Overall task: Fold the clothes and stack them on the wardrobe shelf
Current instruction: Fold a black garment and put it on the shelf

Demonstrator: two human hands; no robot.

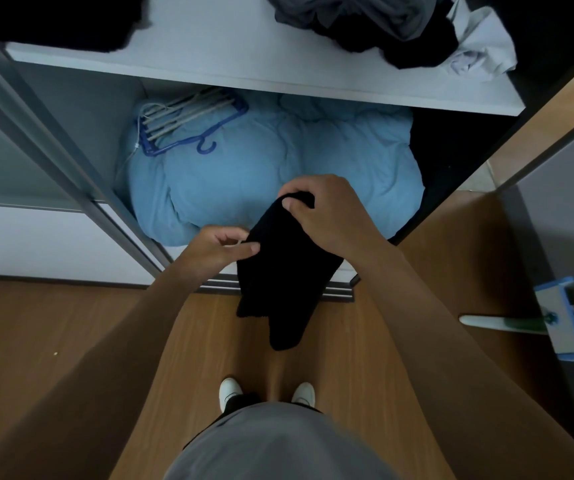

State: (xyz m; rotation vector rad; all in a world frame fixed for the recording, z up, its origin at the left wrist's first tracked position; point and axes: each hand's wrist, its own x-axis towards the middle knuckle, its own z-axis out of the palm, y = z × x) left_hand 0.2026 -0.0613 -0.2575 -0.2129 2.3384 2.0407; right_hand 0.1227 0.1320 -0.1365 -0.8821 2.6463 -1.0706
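A black garment (pixel 284 271) hangs in the air in front of the open wardrobe, its lower end dangling over the wooden floor. My right hand (pixel 327 213) grips its top edge with curled fingers. My left hand (pixel 221 245) pinches its left edge lower down. The white wardrobe shelf (pixel 230 46) runs across the top of the view. On it lies a loose heap of grey, black and white clothes (pixel 400 26) at the right and a dark garment (pixel 53 19) at the left.
Below the shelf a light blue duvet (pixel 271 164) fills the wardrobe bottom, with a bundle of blue and white hangers (pixel 188 119) on it. A sliding door frame (pixel 53 157) stands at the left. A blue and white mop (pixel 562 317) lies at the right.
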